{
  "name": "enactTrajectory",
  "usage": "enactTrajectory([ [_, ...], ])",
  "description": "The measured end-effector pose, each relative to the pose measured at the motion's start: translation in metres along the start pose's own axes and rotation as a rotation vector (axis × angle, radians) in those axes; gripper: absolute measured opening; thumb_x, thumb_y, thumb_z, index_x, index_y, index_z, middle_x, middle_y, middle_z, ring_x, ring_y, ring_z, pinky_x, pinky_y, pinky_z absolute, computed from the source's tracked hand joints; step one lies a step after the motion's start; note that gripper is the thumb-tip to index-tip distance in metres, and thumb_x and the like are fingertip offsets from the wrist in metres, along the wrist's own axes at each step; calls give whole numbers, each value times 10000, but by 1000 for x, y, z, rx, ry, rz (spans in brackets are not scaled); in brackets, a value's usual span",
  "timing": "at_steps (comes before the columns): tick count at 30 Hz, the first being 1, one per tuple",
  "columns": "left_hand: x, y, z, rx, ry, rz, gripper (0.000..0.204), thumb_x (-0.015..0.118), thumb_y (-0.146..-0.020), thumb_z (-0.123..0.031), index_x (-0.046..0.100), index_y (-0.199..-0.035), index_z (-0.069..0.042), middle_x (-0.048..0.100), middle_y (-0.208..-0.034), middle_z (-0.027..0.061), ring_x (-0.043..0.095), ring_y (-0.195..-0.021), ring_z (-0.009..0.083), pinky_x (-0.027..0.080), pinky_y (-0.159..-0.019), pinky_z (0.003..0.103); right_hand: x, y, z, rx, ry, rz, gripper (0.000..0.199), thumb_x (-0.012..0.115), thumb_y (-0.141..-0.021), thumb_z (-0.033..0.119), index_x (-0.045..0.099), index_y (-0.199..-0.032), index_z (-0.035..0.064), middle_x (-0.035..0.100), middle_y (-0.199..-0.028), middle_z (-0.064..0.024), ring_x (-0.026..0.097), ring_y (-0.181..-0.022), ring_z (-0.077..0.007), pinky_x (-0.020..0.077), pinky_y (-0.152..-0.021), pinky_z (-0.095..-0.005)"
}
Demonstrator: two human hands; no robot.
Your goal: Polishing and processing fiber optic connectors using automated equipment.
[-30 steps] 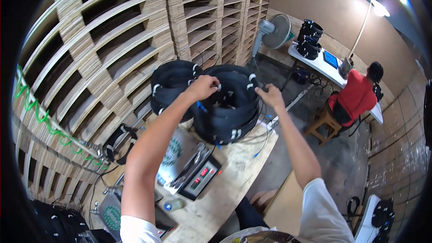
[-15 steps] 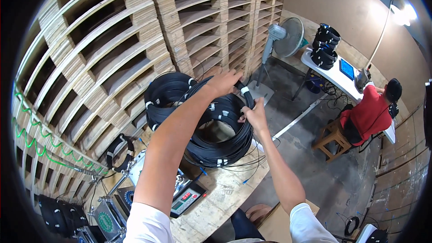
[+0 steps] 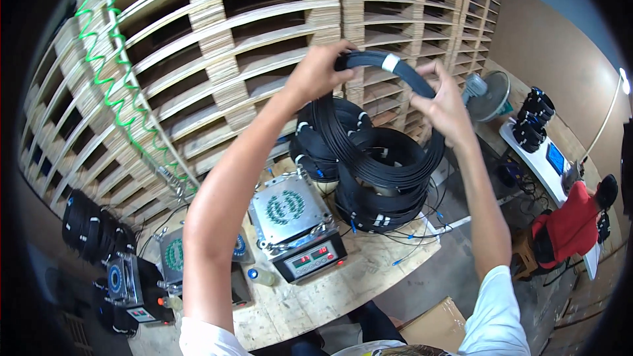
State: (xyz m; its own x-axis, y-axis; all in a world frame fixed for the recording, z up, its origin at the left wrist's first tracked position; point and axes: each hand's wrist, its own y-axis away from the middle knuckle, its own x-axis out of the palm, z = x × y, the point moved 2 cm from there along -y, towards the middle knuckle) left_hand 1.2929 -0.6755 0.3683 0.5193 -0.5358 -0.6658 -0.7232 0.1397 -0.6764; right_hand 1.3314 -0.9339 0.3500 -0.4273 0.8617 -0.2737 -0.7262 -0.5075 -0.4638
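My left hand (image 3: 322,74) is closed round the upper left of a coil of black cable (image 3: 410,78), and my right hand (image 3: 443,102) grips its upper right side. A white tie wraps the bundle between the two hands. The coil hangs as a wide loop, its lower curve in front of the stacked black cable coils (image 3: 374,217) on the wooden table. Whether it touches them I cannot tell. Blue-tipped cable ends trail from the stack over the table edge.
A metal device (image 3: 290,206) with green rings on top and a lit display stands left of the stack, beside a small bottle (image 3: 261,277). Similar devices (image 3: 128,283) sit further left. Stacked pallets (image 3: 277,20) rise behind. A person in red (image 3: 572,227) sits at the right.
The cable coil has come up off the stack in both hands and now hangs as an open loop. The view has turned left, bringing the metal devices into sight.
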Motion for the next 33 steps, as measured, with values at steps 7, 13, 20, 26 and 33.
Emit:
enactTrajectory([
  [7,-118,112,-62,-288,-192,-25,654,788,-829,-319,574,-1310,70,714,-982,122,676,-874,159,549,-824,298,35,9,85,-234,-5,421,391,682,-827,28,495,-1170,32,551,-650,-10,473,-450,-69,347,-392,-230],
  [13,-142,215,-139,-359,17,-126,513,755,-874,-368,610,-1202,0,691,-878,79,707,-720,133,572,-668,265,69,59,119,-294,-61,630,399,732,-846,55,522,-1185,60,569,-644,-2,451,-469,-55,346,-426,-226],
  [20,-130,294,-235,-493,-125,-304,412,718,-932,-336,648,-1099,34,664,-756,47,649,-533,98,506,-449,240,86,124,119,-357,-22,690,343,712,-848,46,584,-1167,33,664,-812,-53,617,-620,-107,524,-525,-256],
  [26,-117,323,-279,-557,-77,-195,311,697,-922,-219,645,-1096,34,653,-720,14,613,-540,75,510,-494,239,73,164,123,-408,63,742,553,734,-809,58,566,-1332,-4,672,-836,-63,625,-646,-99,513,-583,-237],
  [33,-144,292,-302,-365,-347,-147,567,724,-794,-123,538,-1288,84,674,-904,71,617,-795,118,515,-761,275,44,181,166,-715,350,625,467,780,-828,79,610,-1253,-14,713,-1019,-136,654,-889,-189,522,-827,-334],
])
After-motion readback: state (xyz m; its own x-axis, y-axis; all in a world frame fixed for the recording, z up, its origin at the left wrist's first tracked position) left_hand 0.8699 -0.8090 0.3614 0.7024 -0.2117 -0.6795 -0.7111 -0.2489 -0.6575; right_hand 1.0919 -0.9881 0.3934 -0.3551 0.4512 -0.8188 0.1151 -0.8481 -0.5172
